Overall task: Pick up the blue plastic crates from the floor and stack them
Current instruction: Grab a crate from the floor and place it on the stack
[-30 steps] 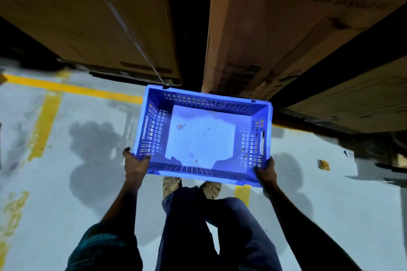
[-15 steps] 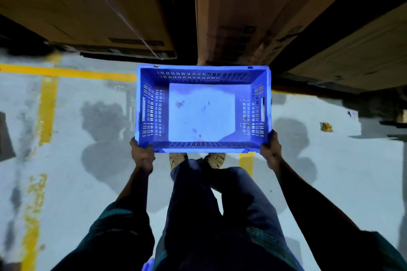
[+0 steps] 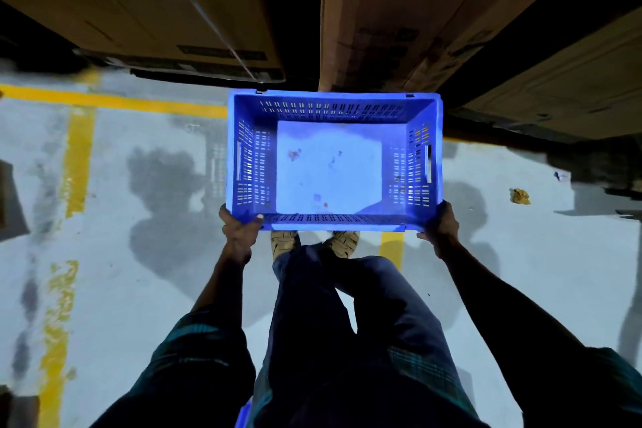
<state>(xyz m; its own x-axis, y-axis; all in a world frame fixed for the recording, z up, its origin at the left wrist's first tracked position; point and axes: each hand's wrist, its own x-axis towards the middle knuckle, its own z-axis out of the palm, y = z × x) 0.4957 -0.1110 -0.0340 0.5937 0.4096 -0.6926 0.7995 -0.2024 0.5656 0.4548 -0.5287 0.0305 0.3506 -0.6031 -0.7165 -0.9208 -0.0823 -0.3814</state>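
An empty blue plastic crate (image 3: 333, 104) with slotted walls hangs level in front of me, above the pale floor. My left hand (image 3: 239, 229) grips its near left corner, thumb over the rim. My right hand (image 3: 441, 229) grips the near right corner from outside. A sliver of another blue crate (image 3: 243, 415) shows at the bottom edge, between my legs and left arm; most of it is hidden.
Tall cardboard boxes (image 3: 399, 10) stand just beyond the crate, with a dark gap between them. Yellow floor lines (image 3: 114, 101) run left and along the boxes. A small crumpled scrap (image 3: 520, 196) lies on the floor at right. My feet are under the crate's near edge.
The crate has levelled out from a tilt and come closer to the boxes. Both hands keep their hold on its near corners.
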